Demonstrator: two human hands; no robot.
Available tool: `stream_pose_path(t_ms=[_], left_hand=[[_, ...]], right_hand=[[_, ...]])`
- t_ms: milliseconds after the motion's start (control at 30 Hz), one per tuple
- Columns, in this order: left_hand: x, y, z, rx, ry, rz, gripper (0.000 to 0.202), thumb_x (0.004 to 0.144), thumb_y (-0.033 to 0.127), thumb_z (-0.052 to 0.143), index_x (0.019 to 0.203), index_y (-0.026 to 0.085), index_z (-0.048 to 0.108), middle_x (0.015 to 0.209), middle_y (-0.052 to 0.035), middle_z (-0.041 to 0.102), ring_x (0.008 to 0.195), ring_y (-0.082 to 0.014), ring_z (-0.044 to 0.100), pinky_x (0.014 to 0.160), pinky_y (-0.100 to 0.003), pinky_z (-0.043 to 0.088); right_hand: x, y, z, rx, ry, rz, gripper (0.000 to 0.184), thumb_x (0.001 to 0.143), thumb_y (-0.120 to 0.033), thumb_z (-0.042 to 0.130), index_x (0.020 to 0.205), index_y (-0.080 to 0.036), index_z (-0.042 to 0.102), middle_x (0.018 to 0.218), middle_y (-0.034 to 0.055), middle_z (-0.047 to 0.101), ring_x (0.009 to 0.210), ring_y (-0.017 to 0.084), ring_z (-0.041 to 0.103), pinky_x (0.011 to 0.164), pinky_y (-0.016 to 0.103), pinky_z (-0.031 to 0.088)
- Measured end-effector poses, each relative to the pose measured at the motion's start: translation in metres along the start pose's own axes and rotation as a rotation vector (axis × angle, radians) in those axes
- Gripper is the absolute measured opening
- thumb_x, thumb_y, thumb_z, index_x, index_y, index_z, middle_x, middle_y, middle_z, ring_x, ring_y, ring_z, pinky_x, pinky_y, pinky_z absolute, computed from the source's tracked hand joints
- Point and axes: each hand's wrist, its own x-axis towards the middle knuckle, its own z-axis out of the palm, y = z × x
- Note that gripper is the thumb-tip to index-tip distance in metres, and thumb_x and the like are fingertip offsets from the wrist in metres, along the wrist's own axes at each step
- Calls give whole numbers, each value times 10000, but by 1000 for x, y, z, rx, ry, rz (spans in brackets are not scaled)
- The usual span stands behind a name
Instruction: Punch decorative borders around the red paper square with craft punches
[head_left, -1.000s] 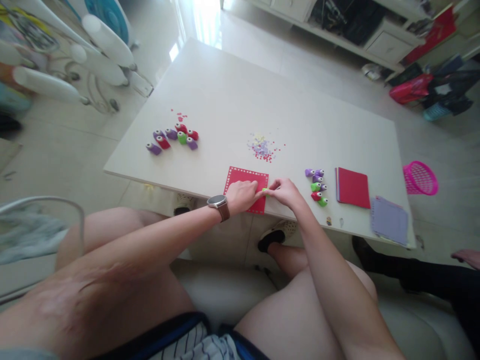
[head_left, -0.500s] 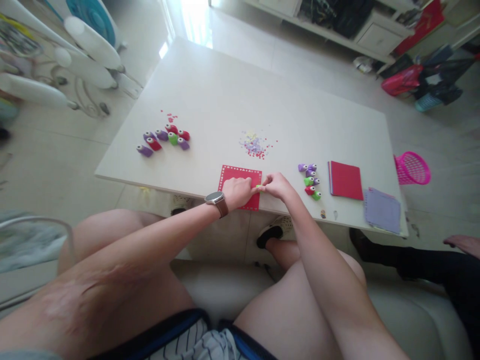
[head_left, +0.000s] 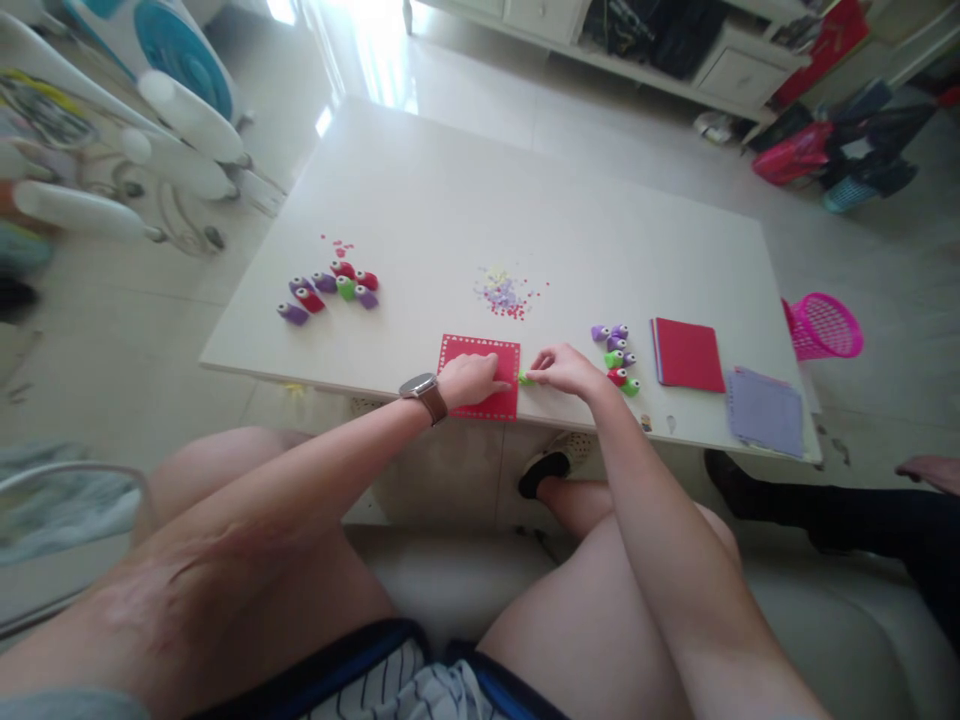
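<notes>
A red square card (head_left: 480, 347) with small cut-out shapes along its border lies at the table's near edge. My left hand (head_left: 466, 380), a watch at its wrist, rests on the card, thumb apart from the fingers. At the card's right edge is a green craft paper punch (head_left: 523, 378), pinched by my right hand (head_left: 564, 368) and mostly covered by its fingers. Beyond the card lies a heap of punched paper bits (head_left: 504, 292) in yellow, lilac and red.
Several purple, red and green punches (head_left: 345, 288) stand at the left, near red paper bits (head_left: 341, 247). More punches (head_left: 617, 358) stand right of my right hand, then a red card stack (head_left: 688, 355) and lilac sheets (head_left: 765, 412). A pink basket (head_left: 826, 327) is past the table's right end.
My right hand has moved slightly right, away from my left hand, with the green punch at the card's edge. My left thumb no longer meets the right hand's fingers.
</notes>
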Motion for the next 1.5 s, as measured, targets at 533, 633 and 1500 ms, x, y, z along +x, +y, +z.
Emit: stream_pose_path(t_ms=[533, 633, 1500], left_hand=[[-6, -8, 11, 36, 56, 79, 319, 956, 421, 608, 1182, 197, 591, 1172, -147, 754, 1065, -334, 726, 808, -381, 529], [-6, -8, 10, 34, 49, 70, 322, 958, 423, 610, 1194, 204, 592, 1177, -146, 751, 1078, -321, 720, 833, -374, 527], [-9, -7, 8, 33, 53, 47, 278, 951, 420, 614, 1135, 212, 607, 1141, -132, 753, 1049, -308, 725, 802, -360, 527]], right_hand=[[-14, 6, 2, -366, 179, -129, 297, 820, -87, 645, 1041, -232, 780, 1060, 77, 787, 971, 225, 696, 841, 285, 487], [-17, 12, -3, -451, 181, -76, 324, 803, -60, 626, 1034, -224, 783, 1094, 100, 783, 968, 245, 696, 807, 300, 480], [-7, 12, 1, -233, 225, -274, 485, 788, -150, 666, 1272, -167, 675, 1349, 134, 697, 1268, 282, 623, 1121, 392, 453]])
